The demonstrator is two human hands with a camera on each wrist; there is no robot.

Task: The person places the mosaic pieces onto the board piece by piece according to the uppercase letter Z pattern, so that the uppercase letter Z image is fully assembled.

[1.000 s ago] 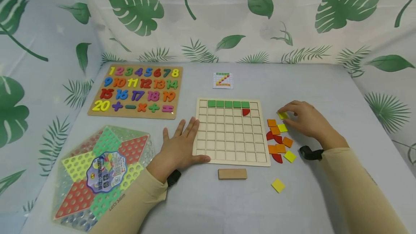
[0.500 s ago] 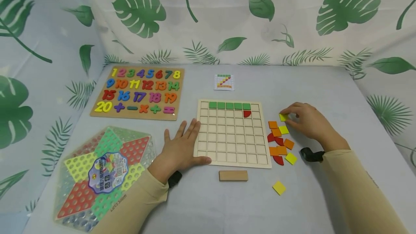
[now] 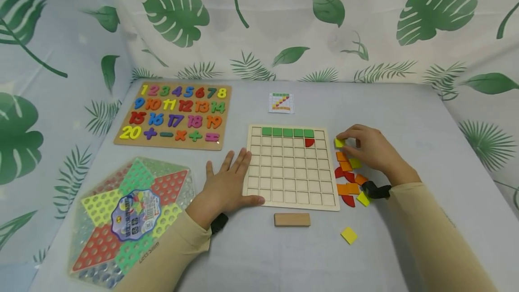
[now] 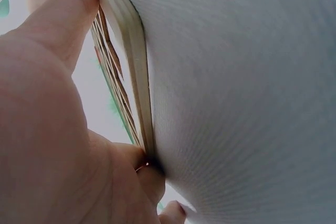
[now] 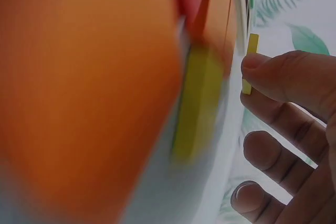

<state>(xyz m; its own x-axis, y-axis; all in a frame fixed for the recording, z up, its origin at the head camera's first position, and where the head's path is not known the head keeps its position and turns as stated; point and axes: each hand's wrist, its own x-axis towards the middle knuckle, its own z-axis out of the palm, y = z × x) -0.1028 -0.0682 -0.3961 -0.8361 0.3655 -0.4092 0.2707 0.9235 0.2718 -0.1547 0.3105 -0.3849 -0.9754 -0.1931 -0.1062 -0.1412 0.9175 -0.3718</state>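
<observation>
My left hand (image 3: 224,187) lies with fingers spread at the left edge of a square wooden grid board (image 3: 289,166); in the left wrist view the fingers (image 4: 60,14) touch the board's side (image 4: 137,72). Between thumb and fingertips my right hand (image 3: 366,150) pinches a yellow square tile (image 3: 339,143), just right of the board's upper right side. The right wrist view shows that yellow tile (image 5: 252,45) edge-on in the pinch. A row of green squares (image 3: 288,133) fills part of the board's top row, with a red quarter-circle tile (image 3: 310,142) below the rightmost one.
Orange squares (image 3: 348,189), red quarter circles (image 3: 348,200) and yellow tiles lie loosely right of the board. A lone yellow square (image 3: 348,235) and a wooden block (image 3: 292,219) lie nearer. Behind is a pattern card (image 3: 281,102); leftward are a number board (image 3: 174,114) and a star-patterned game board (image 3: 131,215).
My right hand has lifted the yellow tile and moved it left toward the board. My left hand stays in place at the board's edge.
</observation>
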